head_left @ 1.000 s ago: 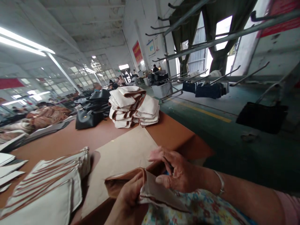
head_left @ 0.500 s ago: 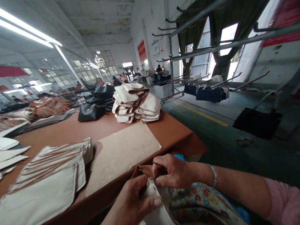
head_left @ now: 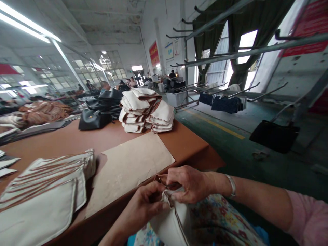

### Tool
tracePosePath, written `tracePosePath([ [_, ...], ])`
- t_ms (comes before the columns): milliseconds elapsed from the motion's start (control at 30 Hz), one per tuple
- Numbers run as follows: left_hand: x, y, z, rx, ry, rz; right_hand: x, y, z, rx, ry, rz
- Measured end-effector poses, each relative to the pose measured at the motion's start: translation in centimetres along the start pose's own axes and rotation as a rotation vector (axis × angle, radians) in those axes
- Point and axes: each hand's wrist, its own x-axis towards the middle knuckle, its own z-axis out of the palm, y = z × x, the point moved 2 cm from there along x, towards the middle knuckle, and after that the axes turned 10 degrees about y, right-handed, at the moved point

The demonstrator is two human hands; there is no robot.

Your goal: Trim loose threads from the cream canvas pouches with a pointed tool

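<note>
A white fabric piece with brown edging hangs over the lap at the table's front edge. My left hand pinches its upper left side between thumb and fingers. Close on the right, my right hand grips the top of the same piece, fingers curled, with a bracelet on the wrist. A bit of brown material shows just beyond the fingertips. Whether a small tool is in the right hand cannot be made out now.
The brown-covered table bears a beige sheet, fanned white pieces, a folded white stack and black bags. A metal rack with hanging bags stands right. People sit far back.
The view has shifted slightly right. My hands have drawn closer together, and the white piece now hangs lower and more openly between them. The thin dark tool seen at my right fingers no longer shows clearly.
</note>
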Motion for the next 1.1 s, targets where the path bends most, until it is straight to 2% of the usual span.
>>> tracePosePath([
  [100, 0.1, -0.2, 0.0, -0.064, -0.031, -0.047, -0.1, 0.2, 0.3, 0.044, -0.025, 0.038],
  [233, 0.6, 0.3, 0.3, -0.031, 0.064, -0.013, 0.0, 0.3, 0.1, 0.126, -0.04, 0.156],
  [500, 1.2, 0.2, 0.0, -0.001, 0.129, -0.035, 0.8, 0.3, -0.5, 0.385, -0.105, 0.597],
  [667, 1.4, -0.1, 0.0, -0.066, 0.128, -0.057, 0.6, 1.0, 0.3, 0.628, -0.139, 0.939],
  [733, 1.3, -0.3, 0.1, -0.098, 0.145, -0.075, 0.3, 1.2, 0.7, 0.662, -0.176, 1.024],
  [800, 1.2, -0.5, 0.1, -0.107, 0.164, -0.099, 0.2, 1.2, 0.9, 0.665, -0.18, 1.038],
  [867, 1.2, -0.6, 0.2, -0.058, 0.182, -0.103, 0.3, 1.2, 1.0, 0.648, -0.145, 0.966],
  [967, 1.2, -0.5, 0.3, 0.092, 0.228, -0.067, 0.5, 1.0, 1.0, 0.569, -0.111, 0.834],
  [1100, 1.1, 0.1, 1.0, 0.323, 0.283, -0.01, 0.5, 1.0, 1.2, 0.433, -0.094, 0.798],
])
